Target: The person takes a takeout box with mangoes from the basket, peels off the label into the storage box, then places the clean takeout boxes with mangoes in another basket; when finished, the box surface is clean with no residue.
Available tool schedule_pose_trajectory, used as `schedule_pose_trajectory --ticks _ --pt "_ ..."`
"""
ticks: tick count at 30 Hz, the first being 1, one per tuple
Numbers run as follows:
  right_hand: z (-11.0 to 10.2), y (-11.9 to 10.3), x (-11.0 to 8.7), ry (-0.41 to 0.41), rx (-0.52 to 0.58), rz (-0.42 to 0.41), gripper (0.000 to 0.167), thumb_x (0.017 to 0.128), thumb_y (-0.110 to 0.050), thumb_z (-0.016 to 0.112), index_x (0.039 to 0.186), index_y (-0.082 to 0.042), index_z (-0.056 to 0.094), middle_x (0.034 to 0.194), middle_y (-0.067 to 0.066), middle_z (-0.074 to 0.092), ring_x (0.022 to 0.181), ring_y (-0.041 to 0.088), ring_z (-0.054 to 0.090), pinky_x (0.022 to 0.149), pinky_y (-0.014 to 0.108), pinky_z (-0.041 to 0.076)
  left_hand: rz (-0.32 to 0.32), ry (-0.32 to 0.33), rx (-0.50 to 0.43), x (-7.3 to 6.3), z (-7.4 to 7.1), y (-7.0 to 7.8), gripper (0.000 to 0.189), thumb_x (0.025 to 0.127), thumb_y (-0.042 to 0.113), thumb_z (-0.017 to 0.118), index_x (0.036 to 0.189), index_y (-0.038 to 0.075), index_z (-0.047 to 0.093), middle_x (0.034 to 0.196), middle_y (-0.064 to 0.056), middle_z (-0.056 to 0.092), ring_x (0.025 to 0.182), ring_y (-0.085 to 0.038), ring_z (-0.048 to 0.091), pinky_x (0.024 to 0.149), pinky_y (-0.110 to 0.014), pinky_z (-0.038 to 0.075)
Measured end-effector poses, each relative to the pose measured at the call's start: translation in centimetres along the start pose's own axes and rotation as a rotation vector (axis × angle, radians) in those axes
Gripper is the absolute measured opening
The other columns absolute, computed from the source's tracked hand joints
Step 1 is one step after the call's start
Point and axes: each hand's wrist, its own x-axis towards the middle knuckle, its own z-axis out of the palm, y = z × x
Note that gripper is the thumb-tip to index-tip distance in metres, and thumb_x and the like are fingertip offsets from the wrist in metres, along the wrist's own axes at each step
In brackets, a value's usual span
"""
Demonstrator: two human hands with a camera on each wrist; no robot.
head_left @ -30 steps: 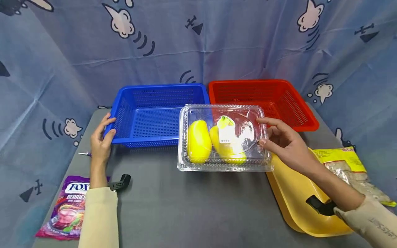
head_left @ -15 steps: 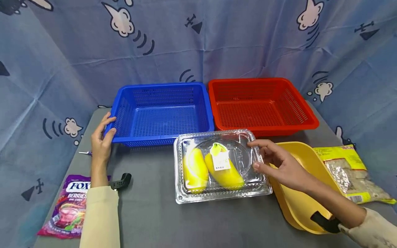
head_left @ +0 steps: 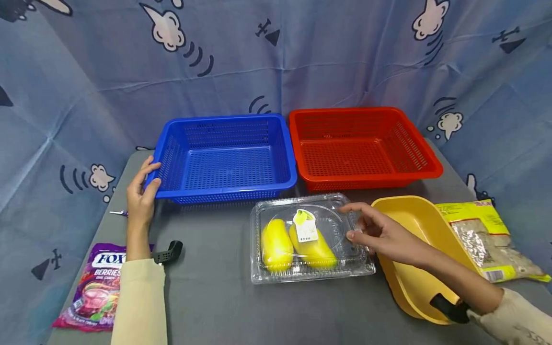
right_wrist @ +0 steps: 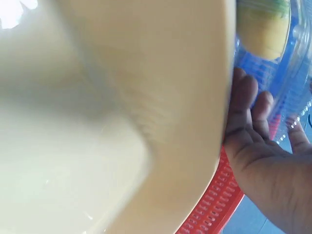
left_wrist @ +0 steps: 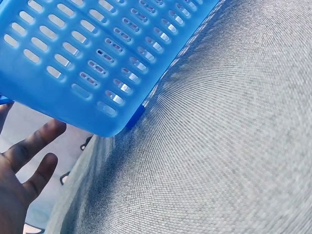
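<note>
A clear plastic clamshell box (head_left: 276,211) with two yellow mangoes (head_left: 277,244) and a fruit sticker on its lid lies on the grey table in front of the baskets. My right hand (head_left: 384,237) holds its right end, thumb and index finger over the lid. In the right wrist view, the other fingers bend against the box's side. My left hand (head_left: 141,196) grips the left rim of the blue basket (head_left: 228,191), with thumb and index fingertips over the edge. From the left wrist, fingers (left_wrist: 39,141) show below the rim outside the perforated wall.
A red basket (head_left: 371,179) stands beside the blue one, against the patterned curtain. Under my right forearm sits a yellow tub (head_left: 414,282), with a yellow-and-clear food packet (head_left: 491,239) to its right. A purple candy bag (head_left: 92,297) lies by my left sleeve.
The clamshell box has come down and nearer from a raised position before the baskets, moving with my right hand, and now lies flat. My left hand stays on the blue basket.
</note>
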Motion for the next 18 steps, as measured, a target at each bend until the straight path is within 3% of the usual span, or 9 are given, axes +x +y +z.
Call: schedule_pose_trajectory --ticks 8,18 --pt "-1.3 0.3 -0.2 -0.201 -0.082 0.022 0.070 0.092 -0.028 0.076 0.149 -0.025 0.035 0.091 0.010 0.057 0.057 0.018 0.056 0.050 0.029 0.048 0.032 0.008 0.000 0.1 0.2 0.2 0.042 0.089 0.003 0.056 0.129 -0.006 0.064 0.156 -0.011 0.050 0.149 -0.023 0.042 0.119 -0.024 0.033" --pt "-2.0 0.7 -0.4 -0.255 -0.050 -0.001 0.069 0.092 -0.025 0.076 0.147 -0.023 0.033 0.092 0.012 0.052 0.052 0.010 0.045 0.042 0.027 0.044 0.025 0.005 0.004 0.0 0.2 0.2 0.042 0.090 0.004 0.055 0.130 -0.006 0.063 0.157 -0.012 0.049 0.150 -0.025 0.040 0.121 -0.027 0.030"
